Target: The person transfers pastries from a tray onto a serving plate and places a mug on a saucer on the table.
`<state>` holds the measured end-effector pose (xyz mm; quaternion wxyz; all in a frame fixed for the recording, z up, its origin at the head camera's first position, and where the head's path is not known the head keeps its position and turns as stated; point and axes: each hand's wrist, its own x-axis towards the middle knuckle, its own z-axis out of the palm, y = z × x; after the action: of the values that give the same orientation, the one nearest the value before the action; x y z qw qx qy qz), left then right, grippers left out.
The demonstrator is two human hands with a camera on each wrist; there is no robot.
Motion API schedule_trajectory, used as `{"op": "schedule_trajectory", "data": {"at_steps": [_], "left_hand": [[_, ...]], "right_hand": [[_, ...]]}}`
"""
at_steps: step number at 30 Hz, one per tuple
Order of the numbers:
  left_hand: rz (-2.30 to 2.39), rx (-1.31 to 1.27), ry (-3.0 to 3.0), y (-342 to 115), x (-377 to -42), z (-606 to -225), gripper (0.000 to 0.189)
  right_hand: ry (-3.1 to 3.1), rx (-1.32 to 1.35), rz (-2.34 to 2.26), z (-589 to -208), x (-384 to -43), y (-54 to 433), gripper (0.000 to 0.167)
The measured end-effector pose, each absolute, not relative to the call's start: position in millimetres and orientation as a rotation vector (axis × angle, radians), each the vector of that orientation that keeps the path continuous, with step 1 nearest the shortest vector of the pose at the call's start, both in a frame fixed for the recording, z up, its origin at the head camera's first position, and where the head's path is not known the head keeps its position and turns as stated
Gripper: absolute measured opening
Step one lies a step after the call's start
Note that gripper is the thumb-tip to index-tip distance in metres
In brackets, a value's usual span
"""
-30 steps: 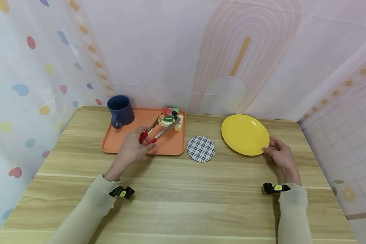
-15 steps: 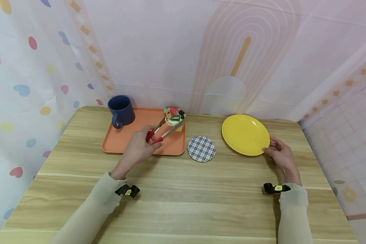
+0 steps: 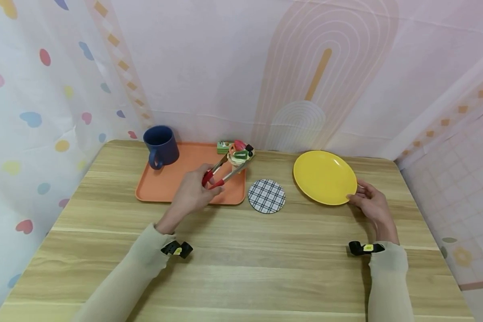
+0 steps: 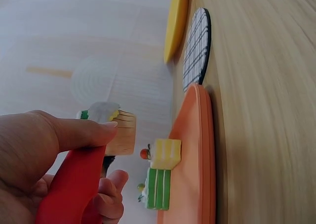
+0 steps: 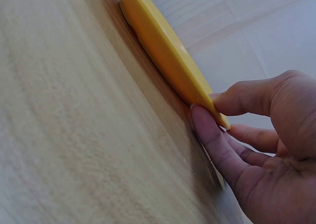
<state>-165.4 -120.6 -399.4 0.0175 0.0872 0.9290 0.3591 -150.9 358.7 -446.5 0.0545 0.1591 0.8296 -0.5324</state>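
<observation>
In the head view my left hand (image 3: 193,192) grips a pair of red-handled tongs (image 3: 218,184). Between the tong tips is a cupcake (image 3: 238,155) topped with cream, a red fruit piece and green slices. It hangs over the right end of the orange tray (image 3: 161,190); its ridged tan base shows in the left wrist view. My right hand (image 3: 373,206) pinches the near right rim of a yellow plate (image 3: 325,178), thumb on one face and fingers on the other, as the right wrist view shows. Toward its far side the plate lies close to the wooden table.
A blue mug (image 3: 161,145) stands at the tray's back left. On the tray are a green cake slice (image 4: 159,189) and a yellow cake slice (image 4: 167,154). A round plaid coaster (image 3: 266,196) lies between tray and plate. A patterned cloth (image 3: 209,67) hangs behind the table.
My left hand has moved right, carrying the tongs and cupcake from above the tray's cake slices to its right edge. The right hand and plate have stayed put.
</observation>
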Motion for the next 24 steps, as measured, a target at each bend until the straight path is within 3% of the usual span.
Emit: {"op": "schedule_trajectory", "data": {"at_steps": [24], "left_hand": [[1.136, 0.317, 2.835, -95.1, -169.5, -394.3, 0.063]], "right_hand": [[2.554, 0.461, -1.58, -445.4, -148.8, 359.1, 0.077]]}}
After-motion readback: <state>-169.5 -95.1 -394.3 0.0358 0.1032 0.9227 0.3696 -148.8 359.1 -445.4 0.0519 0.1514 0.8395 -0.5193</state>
